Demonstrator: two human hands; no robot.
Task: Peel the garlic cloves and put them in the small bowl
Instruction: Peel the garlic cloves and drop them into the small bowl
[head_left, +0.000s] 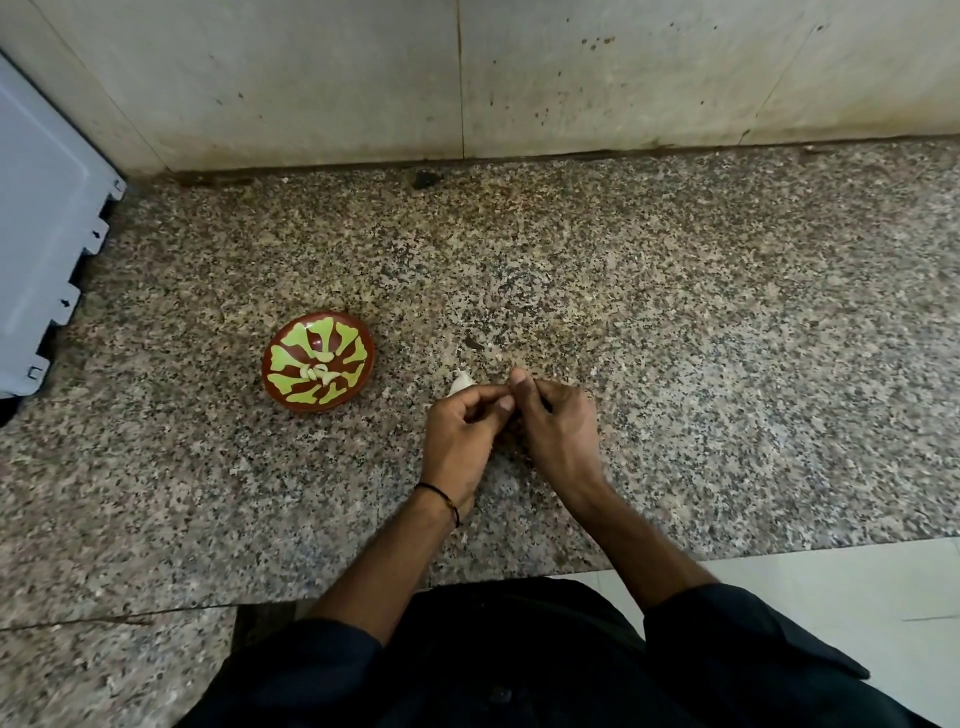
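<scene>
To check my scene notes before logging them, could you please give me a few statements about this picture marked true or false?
1. The small bowl holds peeled cloves. True.
2. The bowl lies to the right of the hands. False: it lies to their left on the counter.
3. The left hand and right hand meet at the fingertips. True.
4. A dark band circles the right wrist. False: the band is on the left wrist.
5. A white garlic piece shows at the left hand's fingers. True.

You've got a speckled, smooth stone counter (675, 312), glossy glazed bowl (291, 387), papery-skinned garlic clove (460, 383), matt stained wall tiles (311, 78).
</scene>
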